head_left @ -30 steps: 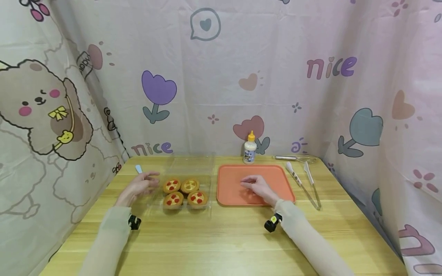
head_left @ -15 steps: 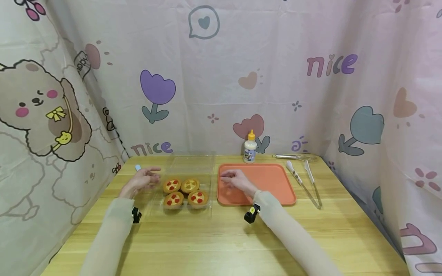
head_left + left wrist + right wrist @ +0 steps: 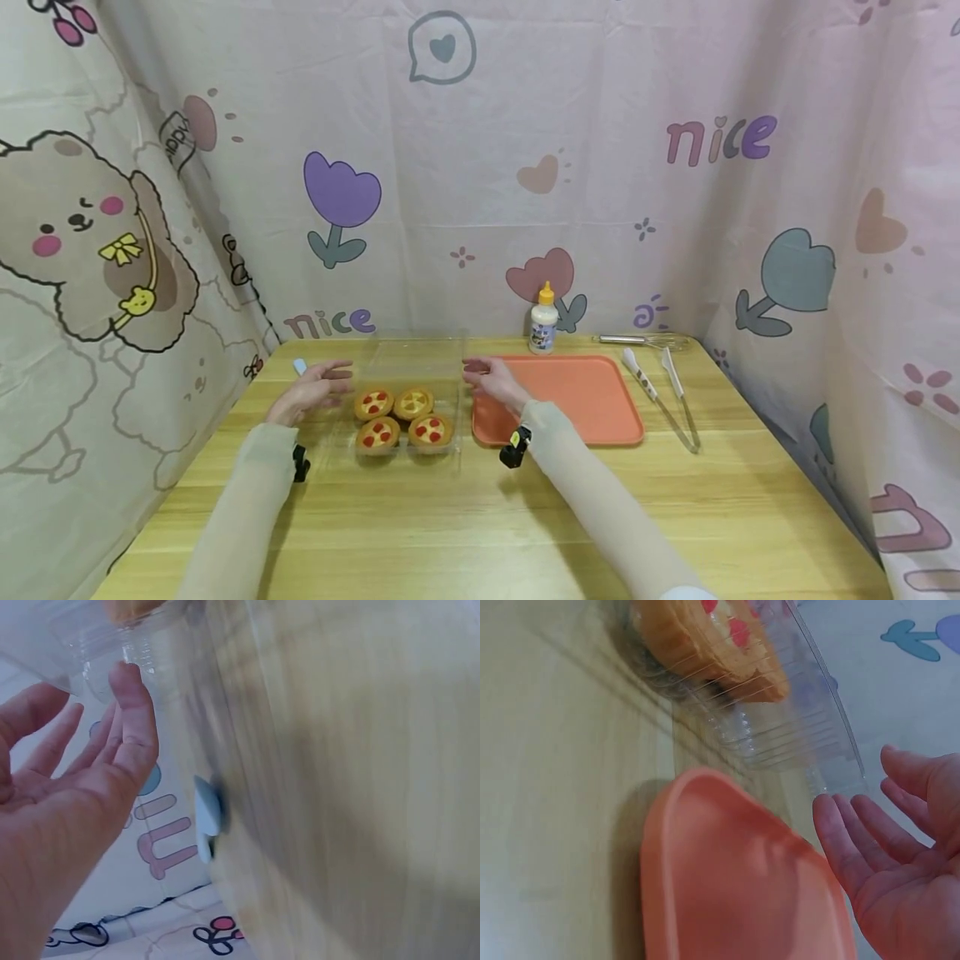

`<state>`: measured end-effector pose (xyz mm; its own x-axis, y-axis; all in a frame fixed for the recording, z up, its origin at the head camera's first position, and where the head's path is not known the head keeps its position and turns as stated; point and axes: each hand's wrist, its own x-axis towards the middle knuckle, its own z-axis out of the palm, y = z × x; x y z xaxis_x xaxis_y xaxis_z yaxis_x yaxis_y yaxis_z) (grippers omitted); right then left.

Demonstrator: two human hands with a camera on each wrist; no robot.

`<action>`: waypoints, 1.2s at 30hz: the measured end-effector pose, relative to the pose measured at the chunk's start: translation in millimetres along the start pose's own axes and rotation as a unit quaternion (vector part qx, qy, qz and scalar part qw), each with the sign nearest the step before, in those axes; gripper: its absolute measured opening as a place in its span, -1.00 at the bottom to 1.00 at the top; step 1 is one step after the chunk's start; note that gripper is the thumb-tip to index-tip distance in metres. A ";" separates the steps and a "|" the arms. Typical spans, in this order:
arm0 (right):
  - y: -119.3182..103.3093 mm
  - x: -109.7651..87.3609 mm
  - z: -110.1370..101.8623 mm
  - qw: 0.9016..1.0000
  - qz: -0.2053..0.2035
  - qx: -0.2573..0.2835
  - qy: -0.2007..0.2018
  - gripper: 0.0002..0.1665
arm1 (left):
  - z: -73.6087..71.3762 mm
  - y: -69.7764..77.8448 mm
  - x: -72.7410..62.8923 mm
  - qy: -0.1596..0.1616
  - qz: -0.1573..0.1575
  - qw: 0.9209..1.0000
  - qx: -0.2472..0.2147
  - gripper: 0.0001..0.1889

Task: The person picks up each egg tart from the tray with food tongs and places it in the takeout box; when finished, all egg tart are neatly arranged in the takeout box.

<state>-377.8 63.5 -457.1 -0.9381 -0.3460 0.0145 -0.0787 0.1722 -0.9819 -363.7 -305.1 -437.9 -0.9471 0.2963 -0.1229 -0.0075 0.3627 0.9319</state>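
A clear plastic clamshell box (image 3: 459,417) lies on the table with its lid (image 3: 416,354) tipped back. Inside sit several small tarts, one of them a red-dotted tart (image 3: 430,431). My left hand (image 3: 311,392) is at the box's left side, fingers loosely extended with nothing between them. At the right side, over the left edge of an orange tray (image 3: 570,400), is my right hand (image 3: 495,383). In the right wrist view, the fingertips of the hand (image 3: 892,840) are close to the clear plastic edge (image 3: 840,712).
Behind the tray stands a white squeeze bottle (image 3: 543,327) with a yellow nozzle. A whisk (image 3: 637,341) and open tongs (image 3: 660,404) lie on the right. Beyond my left hand is a light blue object (image 3: 208,814), partly hidden in the head view. A patterned curtain (image 3: 480,167) borders the table.
My right hand has moved left from over the middle of the tray to the box's right side. The left hand has shifted slightly forward and right.
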 end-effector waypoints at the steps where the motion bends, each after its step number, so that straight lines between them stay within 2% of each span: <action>1: -0.3 1.5 1.1 1.000 -0.001 0.000 0.001 -0.52 | -0.2 -0.4 1.2 -0.007 0.001 1.000 -0.005 -0.37; 7: -0.9 6.8 6.4 1.000 0.007 -0.005 -0.013 -0.44 | 1.8 -1.8 8.0 -0.025 0.009 0.999 -0.042 -0.33; 18: -0.6 7.2 7.8 0.999 0.028 0.020 0.003 -0.35 | 2.0 -3.3 11.7 -0.022 0.028 0.995 -0.095 -0.32; 22: 0.9 5.9 9.3 0.999 0.022 0.031 0.021 -0.34 | 2.9 -2.5 12.5 -0.004 0.031 0.994 -0.105 -0.25; 29: 3.7 6.3 13.9 0.997 -0.010 0.041 0.070 -0.45 | 5.9 0.1 15.3 0.068 0.047 0.996 -0.046 -0.18; 36: 3.9 10.8 16.9 0.993 -0.041 0.025 0.108 -0.60 | 8.8 2.9 16.8 0.113 0.047 0.992 0.014 -0.20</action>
<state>-382.5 44.8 -464.0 -0.9800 -0.1506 0.1302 -0.1467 0.1037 -0.9837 -376.8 -291.3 -440.2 -0.9909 0.1262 0.0468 0.0906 0.3681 0.9254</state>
